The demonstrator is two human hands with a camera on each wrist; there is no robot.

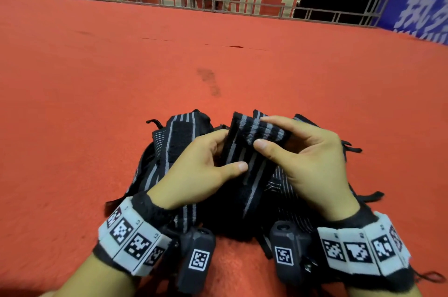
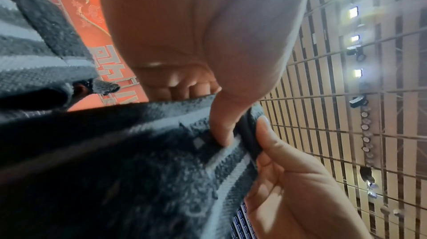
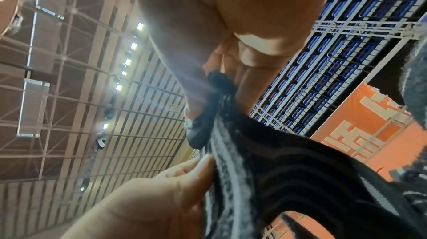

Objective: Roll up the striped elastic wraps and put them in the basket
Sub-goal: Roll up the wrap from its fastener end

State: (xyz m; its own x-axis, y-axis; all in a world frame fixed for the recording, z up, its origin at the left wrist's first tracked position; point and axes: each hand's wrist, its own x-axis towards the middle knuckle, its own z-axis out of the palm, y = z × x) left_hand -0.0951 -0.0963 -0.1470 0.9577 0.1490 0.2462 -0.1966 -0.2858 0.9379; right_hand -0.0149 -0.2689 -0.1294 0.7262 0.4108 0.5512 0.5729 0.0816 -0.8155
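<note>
A heap of black elastic wraps with grey stripes (image 1: 169,151) lies on the red carpet in front of me. Both hands hold one wrap (image 1: 252,161) above the heap. My right hand (image 1: 303,161) pinches its folded top end between thumb and fingers. My left hand (image 1: 201,170) grips the strap just below, thumb on its front. The left wrist view shows the striped wrap (image 2: 161,169) close up, with the left hand (image 2: 221,115) pinching its edge. In the right wrist view the wrap (image 3: 265,160) hangs dark from the right hand (image 3: 231,71). No basket is in view.
Red carpet (image 1: 121,66) stretches ahead to a metal truss rail (image 1: 218,3) with red and blue banners behind it. A dark stain (image 1: 209,81) marks the carpet beyond the heap. Loose wrap ends and thumb loops (image 1: 351,148) stick out around the heap.
</note>
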